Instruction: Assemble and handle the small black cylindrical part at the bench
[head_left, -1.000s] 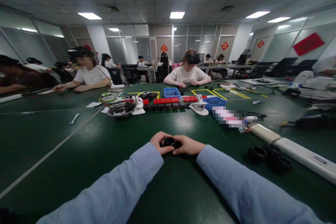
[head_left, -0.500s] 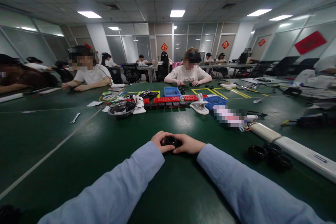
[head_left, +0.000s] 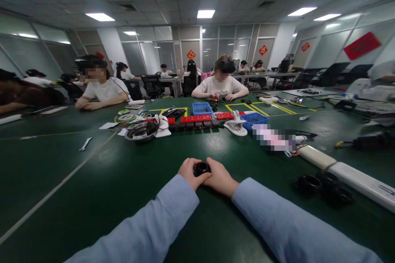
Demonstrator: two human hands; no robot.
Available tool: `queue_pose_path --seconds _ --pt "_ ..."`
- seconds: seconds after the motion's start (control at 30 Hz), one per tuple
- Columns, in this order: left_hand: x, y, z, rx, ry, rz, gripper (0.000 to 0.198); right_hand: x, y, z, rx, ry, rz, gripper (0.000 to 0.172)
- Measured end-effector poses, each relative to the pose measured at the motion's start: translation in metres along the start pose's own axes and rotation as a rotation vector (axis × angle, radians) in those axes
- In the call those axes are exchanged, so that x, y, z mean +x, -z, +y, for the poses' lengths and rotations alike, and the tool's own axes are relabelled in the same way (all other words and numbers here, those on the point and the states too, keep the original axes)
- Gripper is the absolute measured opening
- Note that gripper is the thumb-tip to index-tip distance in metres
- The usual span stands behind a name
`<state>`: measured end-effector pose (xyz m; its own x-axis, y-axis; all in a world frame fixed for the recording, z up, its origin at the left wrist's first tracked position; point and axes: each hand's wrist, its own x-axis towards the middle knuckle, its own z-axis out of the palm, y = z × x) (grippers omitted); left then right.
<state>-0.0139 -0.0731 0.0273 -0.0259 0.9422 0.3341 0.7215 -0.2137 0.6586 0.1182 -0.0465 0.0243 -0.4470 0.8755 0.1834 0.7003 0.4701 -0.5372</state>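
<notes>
Head view: both hands [head_left: 206, 174] grip round black ring [head_left: 201, 168]

We wear a plain light blue shirt: left sleeve [head_left: 154, 222], right sleeve [head_left: 293, 222], cuffs at our wrists. Left hand [head_left: 189, 172], right hand [head_left: 221, 178]: bare.

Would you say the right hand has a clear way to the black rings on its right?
Probably yes: only bare table lies between the right hand and the black rings, though it holds a small black part with the left hand.

small black ring [head_left: 201, 168], upright, mid-table
</notes>
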Motion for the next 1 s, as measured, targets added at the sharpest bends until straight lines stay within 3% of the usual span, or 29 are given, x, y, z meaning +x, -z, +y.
queue_pose_path --seconds 0.1,0.17,0.37,0.63,1.0 --pt "0.001 0.000 0.002 -0.027 0.031 0.023 0.040 -0.001 -0.003 -0.009 -0.173 -0.033 0.096 0.026" --pt "0.003 0.001 0.001 -0.061 0.040 0.007 0.039 -0.001 -0.002 -0.010 -0.141 -0.001 0.089 0.027" --pt "0.006 0.007 -0.005 -0.108 0.025 -0.086 0.037 0.006 0.015 0.002 0.205 0.222 -0.159 0.055" --pt "0.010 0.012 -0.008 -0.133 -0.003 -0.186 0.041 0.014 0.029 0.010 0.313 0.240 -0.344 0.043" --pt "0.005 0.008 -0.013 -0.097 -0.116 -0.138 0.043 0.012 0.018 0.016 0.578 0.178 -0.418 0.045"
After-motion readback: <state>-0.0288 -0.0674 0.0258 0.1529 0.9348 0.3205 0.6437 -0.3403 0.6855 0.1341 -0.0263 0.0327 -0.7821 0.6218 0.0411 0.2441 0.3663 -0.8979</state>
